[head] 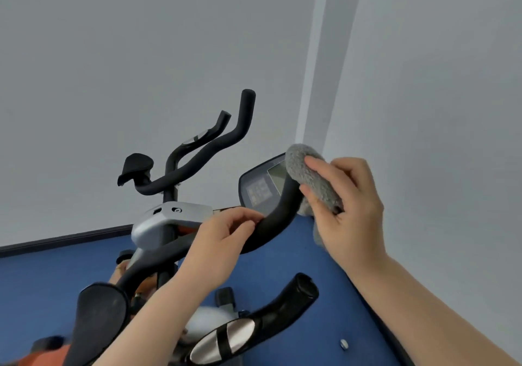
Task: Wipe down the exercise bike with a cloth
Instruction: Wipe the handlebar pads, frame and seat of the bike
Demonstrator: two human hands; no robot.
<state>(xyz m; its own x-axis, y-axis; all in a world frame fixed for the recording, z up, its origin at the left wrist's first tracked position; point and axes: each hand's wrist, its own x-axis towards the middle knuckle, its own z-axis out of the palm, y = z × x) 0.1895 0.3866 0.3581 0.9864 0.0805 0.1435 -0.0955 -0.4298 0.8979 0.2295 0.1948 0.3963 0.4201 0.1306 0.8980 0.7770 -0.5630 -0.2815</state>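
The exercise bike [169,221] fills the lower middle of the head view, with black foam handlebars and a grey stem housing. My right hand [347,207] grips a fluffy grey cloth [308,173] wrapped over the upper end of the right handlebar [279,213]. My left hand [223,241] holds the same bar lower down, fingers curled over its top. The console display [262,184] sits just behind the bar, partly hidden by the cloth. The left handlebar [214,148] rises free further back.
A blue floor [282,264] lies under the bike, with white walls close behind and to the right. A small silver screw-like part [343,344] lies on the floor at the lower right. A metal pulse-sensor grip [226,340] sits low in the foreground.
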